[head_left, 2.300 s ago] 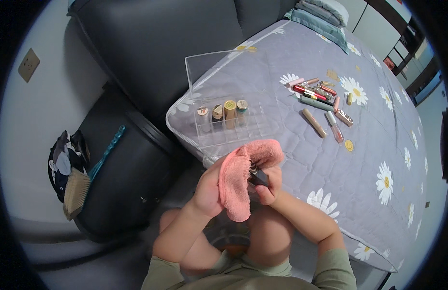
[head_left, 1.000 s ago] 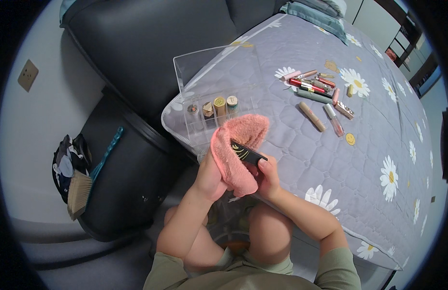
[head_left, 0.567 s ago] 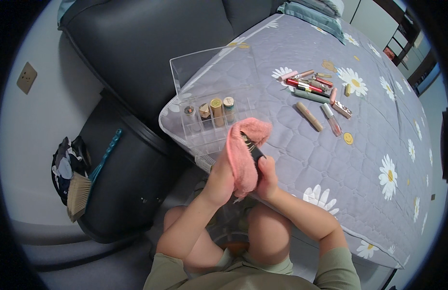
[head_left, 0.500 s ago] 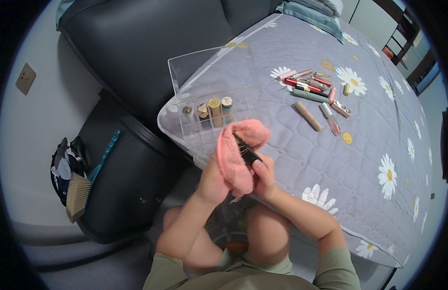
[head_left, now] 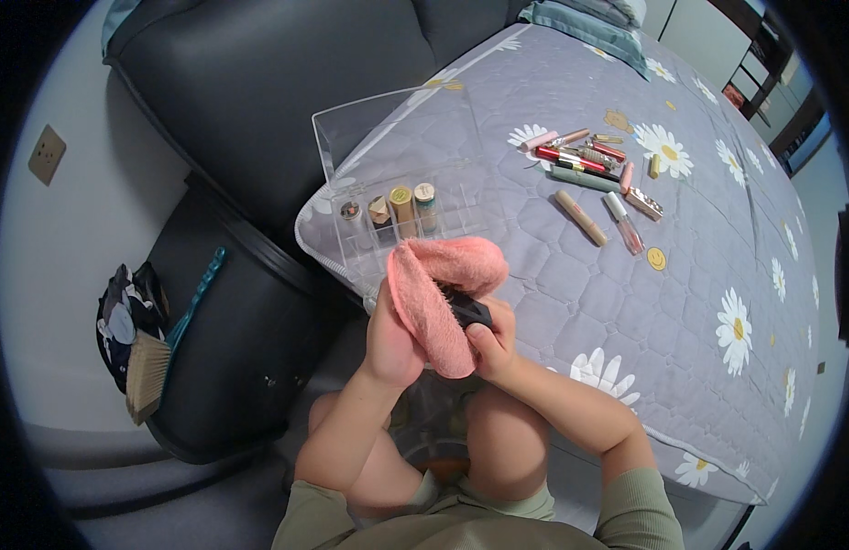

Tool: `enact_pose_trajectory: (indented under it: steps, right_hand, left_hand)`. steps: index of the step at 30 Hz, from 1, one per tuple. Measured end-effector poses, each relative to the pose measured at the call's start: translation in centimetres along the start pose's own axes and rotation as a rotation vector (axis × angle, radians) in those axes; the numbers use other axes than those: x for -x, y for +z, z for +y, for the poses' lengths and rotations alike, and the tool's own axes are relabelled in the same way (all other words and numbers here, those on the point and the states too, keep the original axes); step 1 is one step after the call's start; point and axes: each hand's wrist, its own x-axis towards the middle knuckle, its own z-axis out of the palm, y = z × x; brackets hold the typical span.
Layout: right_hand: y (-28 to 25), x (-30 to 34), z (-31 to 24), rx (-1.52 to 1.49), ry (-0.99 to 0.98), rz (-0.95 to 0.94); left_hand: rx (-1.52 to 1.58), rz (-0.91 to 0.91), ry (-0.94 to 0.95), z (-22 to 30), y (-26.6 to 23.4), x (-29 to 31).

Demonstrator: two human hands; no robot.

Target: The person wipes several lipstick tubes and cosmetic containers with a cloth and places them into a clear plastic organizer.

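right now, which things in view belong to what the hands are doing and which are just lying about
In the job:
- pink cloth, in the left hand
- black item, partly inside the cloth, gripped by the right hand
- likely the clear organizer and loose cosmetics

Just lying about:
- brush
- dark bundle
- teal pillow

Soft, even indoor light, moderately bright across the bedspread (head_left: 580, 293), a soft shadow on the wall (head_left: 62, 275) beside the headboard (head_left: 287, 82) — faint sheen there, readable texture on the pink cloth (head_left: 428, 313), fisheye-bent edges — black corners.
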Motion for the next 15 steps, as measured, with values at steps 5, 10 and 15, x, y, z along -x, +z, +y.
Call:
enact_pose_trajectory:
  steps: [5,10,15]
  right_hand:
    - [-0.3,0.0,0.0,0.028,-0.027,0.009]
    - [0.3,0.0,-0.1,0.056,-0.011,0.102]
    - [0.1,0.6,0.9,0.092,-0.005,0.148]
  left_hand:
    - [-0.025,0.01,-0.007,-0.2,0.9,0.0]
    - [-0.376,0.038,0.069,-1.8,0.8,0.8]
    - [-0.598,0.021,0.255,-3.0,0.9,1.1]
